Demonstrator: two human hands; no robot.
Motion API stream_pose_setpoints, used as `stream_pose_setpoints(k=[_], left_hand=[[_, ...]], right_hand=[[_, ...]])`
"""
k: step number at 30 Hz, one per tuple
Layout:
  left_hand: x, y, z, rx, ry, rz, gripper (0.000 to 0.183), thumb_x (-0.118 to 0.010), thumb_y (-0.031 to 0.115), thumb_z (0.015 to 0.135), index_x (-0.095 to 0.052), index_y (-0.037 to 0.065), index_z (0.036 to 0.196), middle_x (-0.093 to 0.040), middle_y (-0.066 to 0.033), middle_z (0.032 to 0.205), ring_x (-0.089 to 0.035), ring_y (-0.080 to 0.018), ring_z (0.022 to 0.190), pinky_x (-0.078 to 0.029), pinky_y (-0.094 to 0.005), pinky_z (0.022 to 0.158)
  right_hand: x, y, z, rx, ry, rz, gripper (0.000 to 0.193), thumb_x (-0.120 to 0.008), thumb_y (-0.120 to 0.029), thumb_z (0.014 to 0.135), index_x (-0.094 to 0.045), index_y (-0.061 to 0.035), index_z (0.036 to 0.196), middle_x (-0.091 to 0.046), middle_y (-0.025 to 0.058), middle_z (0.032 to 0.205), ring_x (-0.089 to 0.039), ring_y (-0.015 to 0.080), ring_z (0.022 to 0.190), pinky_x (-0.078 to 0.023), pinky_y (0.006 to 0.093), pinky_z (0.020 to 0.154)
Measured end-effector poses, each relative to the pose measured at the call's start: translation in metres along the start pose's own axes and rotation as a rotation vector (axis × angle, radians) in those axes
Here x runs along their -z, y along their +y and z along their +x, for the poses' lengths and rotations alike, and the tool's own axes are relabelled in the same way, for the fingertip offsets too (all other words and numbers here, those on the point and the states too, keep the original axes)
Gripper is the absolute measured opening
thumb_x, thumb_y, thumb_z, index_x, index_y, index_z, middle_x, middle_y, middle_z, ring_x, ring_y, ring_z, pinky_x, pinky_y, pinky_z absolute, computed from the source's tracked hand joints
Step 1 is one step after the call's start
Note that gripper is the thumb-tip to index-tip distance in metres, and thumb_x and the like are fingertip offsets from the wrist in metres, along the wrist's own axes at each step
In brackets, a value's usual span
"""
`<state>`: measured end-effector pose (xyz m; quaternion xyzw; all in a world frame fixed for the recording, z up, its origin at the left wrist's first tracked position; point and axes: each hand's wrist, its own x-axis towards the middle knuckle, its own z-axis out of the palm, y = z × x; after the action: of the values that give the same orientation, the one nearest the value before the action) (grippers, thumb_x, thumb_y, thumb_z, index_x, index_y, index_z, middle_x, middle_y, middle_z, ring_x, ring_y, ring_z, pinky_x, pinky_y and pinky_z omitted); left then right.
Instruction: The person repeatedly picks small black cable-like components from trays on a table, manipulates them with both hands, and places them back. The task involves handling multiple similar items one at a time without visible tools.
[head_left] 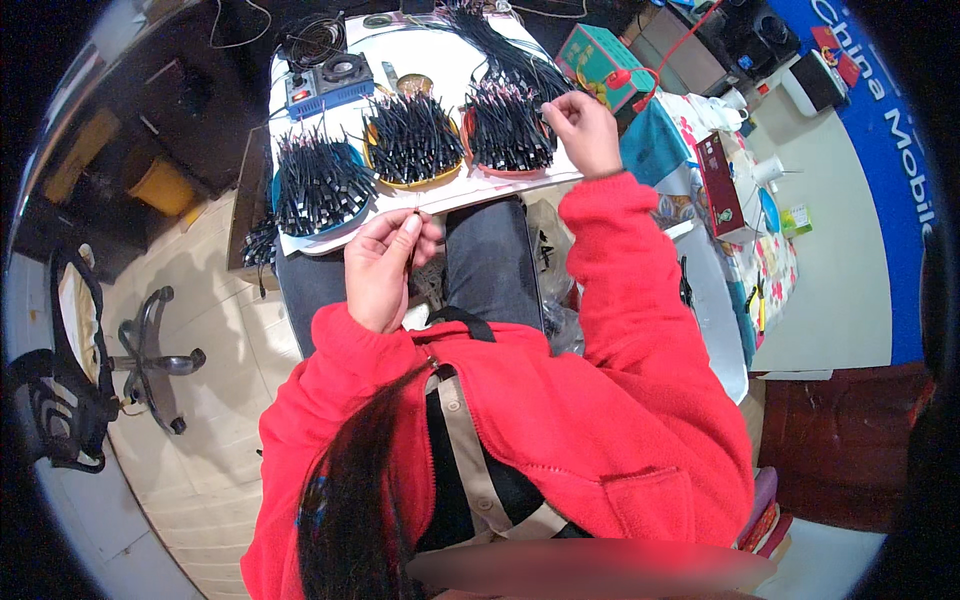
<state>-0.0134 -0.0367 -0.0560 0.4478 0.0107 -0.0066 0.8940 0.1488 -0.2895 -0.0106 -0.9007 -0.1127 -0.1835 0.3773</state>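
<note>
My left hand (388, 262) is closed in a pinch at the table's near edge, over my lap. Between thumb and fingers is a thin black cable, its fine wire ends sticking up. My right hand (588, 132) is closed too, thumb and forefinger together beside the right-hand bunch of short black cables (508, 128); what they hold, if anything, is too small to make out. That bunch stands in a red bowl (515, 173). Another cable bunch (412, 138) fills a yellow bowl (430, 183), and a third (318, 182) stands in a blue bowl (345, 226).
Behind the bowls are a blue-based device (332, 88), a small round tin (413, 85) and a long bundle of black cables (515, 55). A green box (605, 62) stands at the back right. Rightward is a flowered cloth (768, 255); leftward, an office chair (150, 358).
</note>
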Motion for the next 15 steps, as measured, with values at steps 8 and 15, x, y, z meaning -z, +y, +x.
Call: stream_pose_setpoints(k=[8,15], left_hand=[[-0.029,0.009,-0.001,-0.111,0.026,-0.242,0.018,-0.052,0.009,0.095,-0.057,-0.004,0.106,-0.065,-0.0182,0.1,-0.066,-0.0247,0.094,-0.055,-0.0326,0.081],[-0.032,0.014,-0.022,-0.203,0.014,-0.186,0.016,-0.057,0.006,0.092,-0.061,-0.003,0.103,-0.068,-0.0135,0.09,-0.066,-0.0176,0.086,-0.054,-0.0261,0.073]], right_hand=[[-0.037,-0.098,-0.142,-0.112,-0.372,0.894,0.011,-0.06,-0.013,0.091,-0.061,-0.0023,0.095,-0.058,-0.0026,0.082,-0.051,0.005,0.076,-0.041,0.0198,0.068],[-0.05,-0.107,-0.16,-0.143,-0.456,0.975,0.012,-0.061,-0.011,0.091,-0.061,-0.0007,0.097,-0.06,-0.0018,0.088,-0.052,0.005,0.078,-0.043,0.0205,0.067]])
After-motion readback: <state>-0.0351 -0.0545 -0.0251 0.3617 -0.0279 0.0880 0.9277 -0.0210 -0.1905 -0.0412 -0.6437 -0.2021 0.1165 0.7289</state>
